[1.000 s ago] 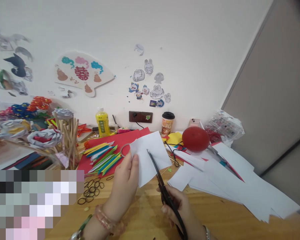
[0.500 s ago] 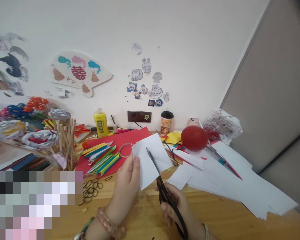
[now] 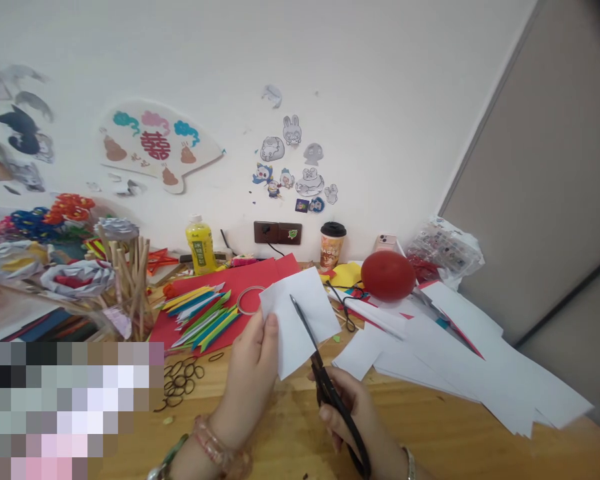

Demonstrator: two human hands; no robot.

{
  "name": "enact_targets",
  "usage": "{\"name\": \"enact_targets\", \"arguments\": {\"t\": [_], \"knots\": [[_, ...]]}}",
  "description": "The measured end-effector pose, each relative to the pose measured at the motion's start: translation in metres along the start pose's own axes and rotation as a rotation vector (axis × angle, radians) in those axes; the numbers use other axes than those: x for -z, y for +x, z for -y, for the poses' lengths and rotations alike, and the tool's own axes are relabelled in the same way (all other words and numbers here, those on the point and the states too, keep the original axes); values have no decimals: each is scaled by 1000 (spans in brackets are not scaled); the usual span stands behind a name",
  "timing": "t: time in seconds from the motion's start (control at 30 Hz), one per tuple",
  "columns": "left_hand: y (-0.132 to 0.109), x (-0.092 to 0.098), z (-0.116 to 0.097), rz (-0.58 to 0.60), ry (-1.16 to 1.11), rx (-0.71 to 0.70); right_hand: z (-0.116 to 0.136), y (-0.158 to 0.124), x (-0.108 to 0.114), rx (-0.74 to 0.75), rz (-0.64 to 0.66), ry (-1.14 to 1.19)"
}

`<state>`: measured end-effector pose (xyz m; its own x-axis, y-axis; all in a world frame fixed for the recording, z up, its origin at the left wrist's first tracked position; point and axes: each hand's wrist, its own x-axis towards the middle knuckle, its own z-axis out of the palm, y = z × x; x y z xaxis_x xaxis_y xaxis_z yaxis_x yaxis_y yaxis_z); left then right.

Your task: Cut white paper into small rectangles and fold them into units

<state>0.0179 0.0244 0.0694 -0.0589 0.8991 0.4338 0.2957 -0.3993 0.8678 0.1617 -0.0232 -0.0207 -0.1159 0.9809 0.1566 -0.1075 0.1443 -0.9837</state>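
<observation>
A white sheet of paper (image 3: pixel 285 343) is held up above the table, its left edge pinched by my left hand (image 3: pixel 254 357) with the thumb in front. In my right hand (image 3: pixel 353 400) is a pair of black-handled scissors (image 3: pixel 325 383), fingers wrapped around the handles. The metal blades slant up and left across the front of the paper, the tip near its middle. They look close together. Whether the paper lies between them I cannot tell. Behind my left hand lie folded coloured paper strips (image 3: pixel 203 317) on a red sheet (image 3: pixel 273 273).
White paper sheets (image 3: pixel 430 360) cover the table's right side. A red balloon (image 3: pixel 389 275), a lidded paper cup (image 3: pixel 333 245) and a yellow drink bottle (image 3: pixel 201 247) stand along the wall. Left are wooden sticks (image 3: pixel 135 287) and black rubber bands (image 3: pixel 180 380).
The view has shifted very slightly. The paper and scissors keep almost the same pose, and both hands hold as before.
</observation>
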Motion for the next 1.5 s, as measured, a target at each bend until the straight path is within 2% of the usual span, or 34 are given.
{"name": "enact_targets", "arguments": {"t": [0.17, 0.33, 0.87, 1.03, 1.23, 1.5], "knots": [[2, 1, -3, 19, -30, 13, 0, 1, 2, -12, 20, 13], [0, -2, -4, 88, -147, 98, 8, 1, 4, -42, 45, 41], [-5, -8, 0, 90, -213, 192, 9, -1, 2, -92, -41, -32], [-5, -8, 2, 102, -279, 241, 11, -1, 2, -97, -28, -19], [-13, -18, 9, 176, -324, 292, 20, 2, 1, -30, 15, -8], [-14, -23, 7, 144, -326, 325, 16, 2, -1, -50, -5, -8]]}}
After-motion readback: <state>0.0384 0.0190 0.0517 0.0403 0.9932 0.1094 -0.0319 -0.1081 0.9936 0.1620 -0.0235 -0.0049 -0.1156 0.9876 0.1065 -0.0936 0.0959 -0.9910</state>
